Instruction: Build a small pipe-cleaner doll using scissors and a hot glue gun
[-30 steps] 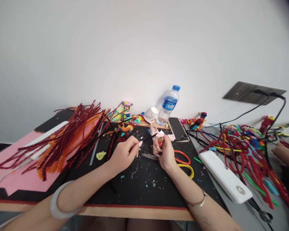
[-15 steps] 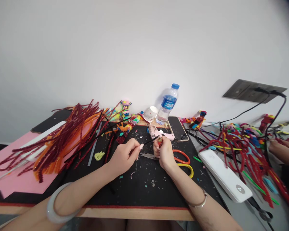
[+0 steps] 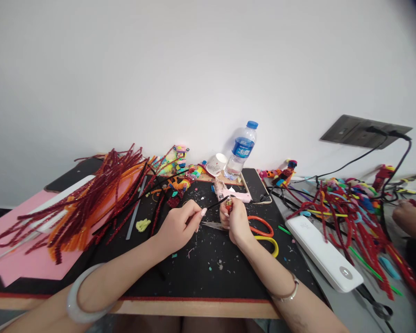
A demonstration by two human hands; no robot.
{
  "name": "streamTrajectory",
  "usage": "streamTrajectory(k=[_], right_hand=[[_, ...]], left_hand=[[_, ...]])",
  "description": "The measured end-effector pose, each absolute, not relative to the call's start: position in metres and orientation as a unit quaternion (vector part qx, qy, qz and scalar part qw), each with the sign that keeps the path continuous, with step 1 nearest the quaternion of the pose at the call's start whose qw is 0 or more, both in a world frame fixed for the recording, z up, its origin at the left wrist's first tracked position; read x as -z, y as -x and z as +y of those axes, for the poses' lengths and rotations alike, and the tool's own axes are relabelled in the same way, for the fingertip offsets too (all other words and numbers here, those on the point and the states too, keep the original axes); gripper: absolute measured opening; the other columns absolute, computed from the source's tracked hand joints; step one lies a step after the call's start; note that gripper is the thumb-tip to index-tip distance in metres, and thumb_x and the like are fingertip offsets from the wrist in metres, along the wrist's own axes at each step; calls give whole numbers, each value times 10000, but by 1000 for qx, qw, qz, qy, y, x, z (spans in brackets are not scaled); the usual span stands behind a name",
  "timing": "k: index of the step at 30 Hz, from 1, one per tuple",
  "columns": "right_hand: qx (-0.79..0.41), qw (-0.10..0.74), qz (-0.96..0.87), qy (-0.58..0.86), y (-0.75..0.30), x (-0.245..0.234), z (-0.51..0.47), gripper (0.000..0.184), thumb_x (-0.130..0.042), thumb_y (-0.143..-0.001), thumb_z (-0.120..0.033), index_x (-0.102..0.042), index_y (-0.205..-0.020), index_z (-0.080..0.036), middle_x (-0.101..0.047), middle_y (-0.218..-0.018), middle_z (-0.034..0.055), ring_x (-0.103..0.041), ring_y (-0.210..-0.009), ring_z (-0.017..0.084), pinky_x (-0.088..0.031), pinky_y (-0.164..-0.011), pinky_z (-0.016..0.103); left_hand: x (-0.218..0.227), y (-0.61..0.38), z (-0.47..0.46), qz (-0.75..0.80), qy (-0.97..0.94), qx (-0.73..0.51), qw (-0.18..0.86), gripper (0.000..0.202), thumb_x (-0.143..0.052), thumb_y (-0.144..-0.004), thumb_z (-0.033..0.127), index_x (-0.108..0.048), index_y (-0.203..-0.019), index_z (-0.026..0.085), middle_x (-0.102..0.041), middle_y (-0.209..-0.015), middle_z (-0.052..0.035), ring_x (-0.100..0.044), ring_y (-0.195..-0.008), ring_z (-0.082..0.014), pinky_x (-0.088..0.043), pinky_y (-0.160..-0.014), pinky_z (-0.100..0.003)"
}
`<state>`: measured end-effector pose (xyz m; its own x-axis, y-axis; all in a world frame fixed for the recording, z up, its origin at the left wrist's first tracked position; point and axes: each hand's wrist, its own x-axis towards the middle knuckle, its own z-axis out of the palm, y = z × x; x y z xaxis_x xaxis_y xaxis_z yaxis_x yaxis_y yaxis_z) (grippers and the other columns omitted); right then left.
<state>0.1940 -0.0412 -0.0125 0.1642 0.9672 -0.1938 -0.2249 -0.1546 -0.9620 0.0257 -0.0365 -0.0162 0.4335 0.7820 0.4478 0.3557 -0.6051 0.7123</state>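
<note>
Pinched in my left hand [image 3: 182, 226] is a thin black pipe cleaner [image 3: 215, 204], its free end pointing right. My right hand [image 3: 238, 223] is closed around a small lighter [image 3: 229, 204] with a metal top, which stands upright. The tip of the pipe cleaner reaches the lighter's top; I cannot make out a flame. Beneath my right hand lie scissors [image 3: 272, 246] with one orange and one yellow handle, blades pointing left. A pink glue gun [image 3: 241, 196] rests just behind that hand.
Dark red and orange pipe cleaners [image 3: 100, 199] are heaped at left on pink paper [image 3: 7, 249]. A water bottle [image 3: 241, 152] and a paper cup [image 3: 217, 163] stand at the back. At right are a white power bank [image 3: 324, 253], more pipe cleaners and another person's hand [image 3: 411, 217].
Both my hands stay almost in place, still holding the pipe cleaner and the lighter. The other person's hand at right has shifted slightly to the right.
</note>
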Motion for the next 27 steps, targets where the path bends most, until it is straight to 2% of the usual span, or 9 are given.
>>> streamTrajectory(k=[27], right_hand=[[-592, 506, -357, 516, -186, 12, -47, 335, -319, -780, -326, -351, -471, -198, -251, -387, -69, -127, -342, 50, -58, -354, 197]], left_hand=[[14, -26, -36, 360, -803, -399, 256, 182, -417, -912, 235, -435, -735, 194, -513, -518, 63, -482, -447, -70, -375, -521, -192]])
